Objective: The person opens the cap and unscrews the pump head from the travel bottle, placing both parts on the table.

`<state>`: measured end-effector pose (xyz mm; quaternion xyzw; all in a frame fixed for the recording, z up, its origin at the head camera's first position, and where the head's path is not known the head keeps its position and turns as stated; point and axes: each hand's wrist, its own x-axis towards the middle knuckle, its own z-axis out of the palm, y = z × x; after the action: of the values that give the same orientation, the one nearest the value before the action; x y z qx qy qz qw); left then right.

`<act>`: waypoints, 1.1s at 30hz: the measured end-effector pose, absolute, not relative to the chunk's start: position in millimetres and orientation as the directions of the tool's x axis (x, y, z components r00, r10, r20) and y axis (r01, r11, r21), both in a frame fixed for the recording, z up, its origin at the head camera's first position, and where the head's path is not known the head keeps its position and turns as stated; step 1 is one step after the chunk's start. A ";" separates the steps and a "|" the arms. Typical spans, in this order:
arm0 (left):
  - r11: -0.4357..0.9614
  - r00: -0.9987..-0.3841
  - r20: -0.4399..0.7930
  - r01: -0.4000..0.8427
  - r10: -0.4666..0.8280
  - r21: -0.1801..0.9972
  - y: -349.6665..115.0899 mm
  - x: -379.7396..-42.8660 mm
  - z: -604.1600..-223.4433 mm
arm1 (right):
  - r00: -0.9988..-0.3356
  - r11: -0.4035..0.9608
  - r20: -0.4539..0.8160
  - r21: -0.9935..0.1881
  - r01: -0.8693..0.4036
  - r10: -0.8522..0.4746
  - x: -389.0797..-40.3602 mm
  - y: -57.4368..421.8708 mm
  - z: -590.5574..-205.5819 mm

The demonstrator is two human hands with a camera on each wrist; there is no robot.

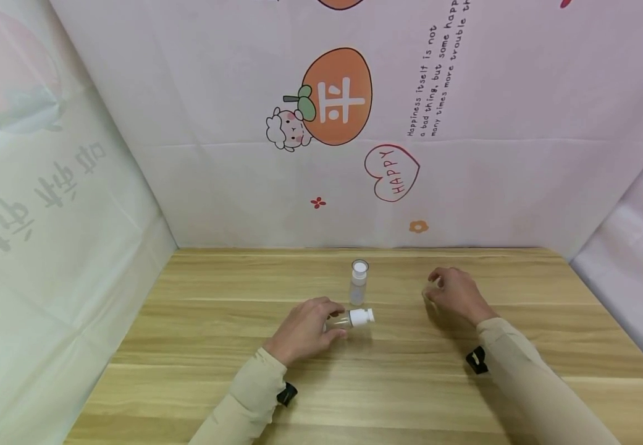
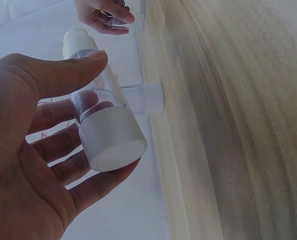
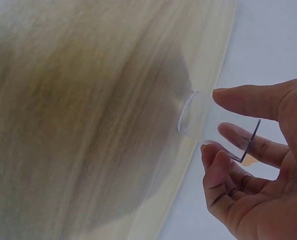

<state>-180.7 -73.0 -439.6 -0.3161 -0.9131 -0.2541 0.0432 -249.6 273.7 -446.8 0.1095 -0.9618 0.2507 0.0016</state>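
Bottle (image 1: 343, 320), axis crosswise, white top (image 1: 361, 317) rightward; second bottle (image 1: 357, 290) upright

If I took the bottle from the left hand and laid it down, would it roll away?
The bottle would probably roll, since its white base looks round. It may slip easily, because its clear sides look smooth and shiny. It's likely stiff too: the left hand doesn't seem to dent it.

Clear bottle (image 1: 352, 319), white at both ends, sideways in left grip (image 1: 307, 327), and transparent cap (image 3: 207, 125) in right grip (image 1: 457, 296)
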 end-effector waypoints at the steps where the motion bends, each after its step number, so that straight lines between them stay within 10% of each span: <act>1: 0.671 -0.797 0.240 0.598 0.553 0.438 -73.2 -180.8 -439.3 | -0.976 0.852 0.054 -0.480 -0.210 -0.211 -249.6 273.1 -446.3; 33: 0.675 -0.809 0.231 0.582 0.541 0.454 -76.5 -182.1 -435.5 | -0.979 0.889 0.016 -0.416 -0.193 -0.205 -247.9 263.7 -438.6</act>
<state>-182.1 -76.5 -435.5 -0.3069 -0.9144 -0.2612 0.0387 -247.9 263.7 -438.6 0.1024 -0.9717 0.2124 -0.0139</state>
